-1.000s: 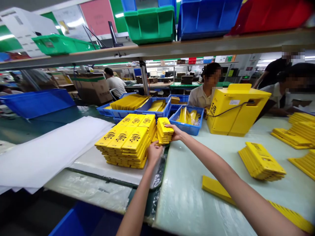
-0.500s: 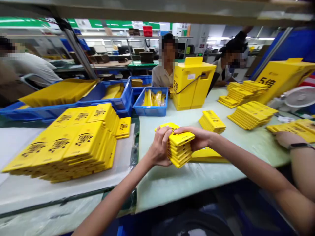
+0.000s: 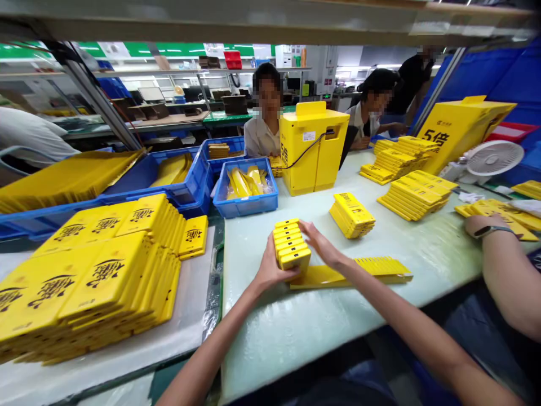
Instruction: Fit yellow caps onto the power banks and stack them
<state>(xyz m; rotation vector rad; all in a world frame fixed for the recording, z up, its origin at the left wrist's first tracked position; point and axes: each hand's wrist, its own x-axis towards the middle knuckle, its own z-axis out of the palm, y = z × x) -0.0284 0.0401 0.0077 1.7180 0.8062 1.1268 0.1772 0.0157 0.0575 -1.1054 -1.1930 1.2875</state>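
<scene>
At bench (image 3: 262, 361), hands (image 3: 274, 270) (image 3: 321, 242) on stack (image 3: 291, 245), yellow 5倍 box (image 3: 460, 132)

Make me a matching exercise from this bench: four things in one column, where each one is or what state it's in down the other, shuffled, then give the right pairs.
Things:
1. Small stack of yellow packs
2. White fan
3. Blue crate
4. Wristband

Places or states:
A. On the co-worker's arm
B. Beside the big yellow box
C. Between the left hand and the right hand
D. Holding yellow packets

Right pairs: 1-C, 2-B, 3-D, 4-A.
</scene>
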